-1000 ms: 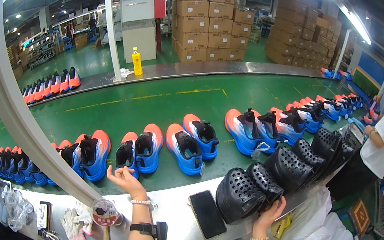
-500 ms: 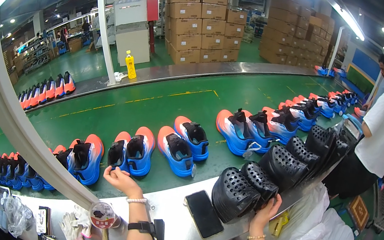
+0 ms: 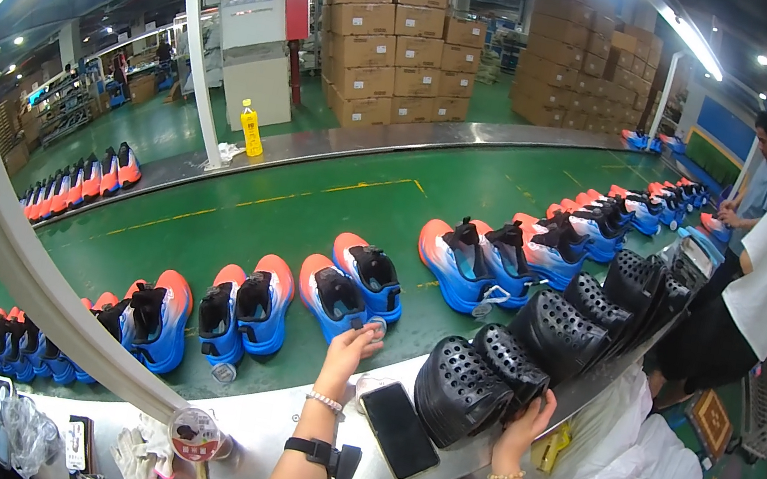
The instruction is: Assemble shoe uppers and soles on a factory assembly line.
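We see stacks of brown cardboard boxes [image 3: 388,27] beyond the far edge of the green conveyor belt [image 3: 306,216], with a yellow bottle [image 3: 251,130] standing on the floor beside a white pillar [image 3: 196,36]. Two people [image 3: 763,273] stand at the belt's right end. Near its front edge, on the metal ledge [image 3: 260,432], lies a dark phone [image 3: 399,430], with white gloves [image 3: 140,453] further left.

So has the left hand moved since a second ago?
Yes. The left hand has gone forward from the metal ledge beside the phone, reaching the blue shoe.
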`<state>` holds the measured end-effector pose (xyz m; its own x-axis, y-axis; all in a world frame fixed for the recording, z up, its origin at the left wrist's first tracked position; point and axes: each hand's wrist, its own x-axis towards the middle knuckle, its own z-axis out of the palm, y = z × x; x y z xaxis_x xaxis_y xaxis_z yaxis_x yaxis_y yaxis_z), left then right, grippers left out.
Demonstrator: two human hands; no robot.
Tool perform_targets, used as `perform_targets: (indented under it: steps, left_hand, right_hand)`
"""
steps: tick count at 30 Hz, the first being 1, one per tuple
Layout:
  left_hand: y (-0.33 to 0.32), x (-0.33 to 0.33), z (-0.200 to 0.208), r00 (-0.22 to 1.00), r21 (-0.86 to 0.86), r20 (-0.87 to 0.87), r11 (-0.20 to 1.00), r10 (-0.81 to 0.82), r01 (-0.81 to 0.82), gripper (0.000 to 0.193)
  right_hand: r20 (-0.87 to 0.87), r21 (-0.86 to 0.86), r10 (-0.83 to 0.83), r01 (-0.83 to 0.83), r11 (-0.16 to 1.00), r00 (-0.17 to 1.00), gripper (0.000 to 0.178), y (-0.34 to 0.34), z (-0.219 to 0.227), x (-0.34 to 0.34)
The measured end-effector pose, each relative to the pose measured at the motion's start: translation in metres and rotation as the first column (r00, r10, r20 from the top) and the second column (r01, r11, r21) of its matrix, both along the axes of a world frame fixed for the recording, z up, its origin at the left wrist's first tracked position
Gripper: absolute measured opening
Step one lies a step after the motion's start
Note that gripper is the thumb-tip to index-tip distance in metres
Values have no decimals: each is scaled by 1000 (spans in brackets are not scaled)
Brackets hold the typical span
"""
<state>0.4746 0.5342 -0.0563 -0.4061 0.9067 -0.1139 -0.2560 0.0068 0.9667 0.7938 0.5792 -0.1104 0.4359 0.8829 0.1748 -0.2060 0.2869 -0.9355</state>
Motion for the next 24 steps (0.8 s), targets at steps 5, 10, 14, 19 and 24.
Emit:
perform_targets:
  steps: [5,10,14,19,24]
  left_hand:
    - [5,-11,-12,981,25,18,981,193,-194,32]
    - [5,-20,-12,965,72,92,965,244,-251,32]
    - [5,-24,-9,967,24,62,968,249,-250,31]
    - [0,-35,-12,962,25,29,962,272,-273,31]
    - [-17,-43,-12,990,-76,-26,987,137,-139,31]
  right_hand:
    - [-15,13,-1,1,1000,1000,26,2,0,2]
    - [-36,38,19,-18,999,999,26,-1,9,-3]
    - [-64,19,18,-17,1000,998,25,-5,16,-6]
    - [25,11,0,-1,1000,1000,25,-3,9,-2]
    - [-19,36,3,-3,999,1000,25,-3,9,-4]
